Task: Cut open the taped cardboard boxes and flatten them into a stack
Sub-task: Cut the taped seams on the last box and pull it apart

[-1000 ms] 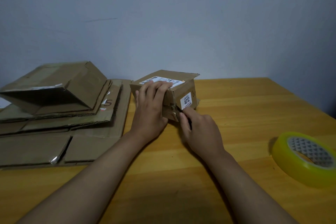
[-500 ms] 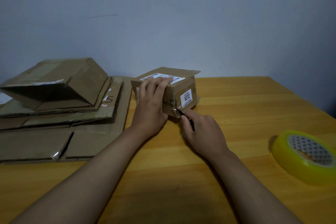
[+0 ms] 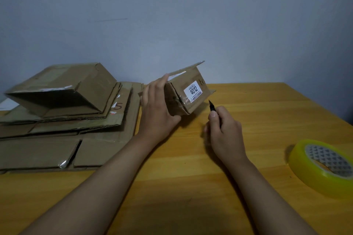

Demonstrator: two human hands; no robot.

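Note:
A small brown cardboard box (image 3: 189, 93) with a white "4012" label is tilted up on the wooden table (image 3: 248, 112), its far flaps open. My left hand (image 3: 158, 108) grips its left side and holds it tilted. My right hand (image 3: 223, 131) is closed around a thin black cutter (image 3: 212, 107), whose tip points up toward the box's lower right edge without touching it. Clear tape still shows on the box's near corner. To the left lies a stack of flattened cardboard (image 3: 76, 131) with a half-collapsed box (image 3: 63, 89) on top.
A roll of yellow-green tape (image 3: 322, 166) lies at the table's right edge. A plain grey wall stands behind the table. Bare wood shows in front of my arms and to the right of the box.
My left hand has tipped the box up and turned it, label side toward me. My right hand with the cutter has pulled back from the box's corner to the right.

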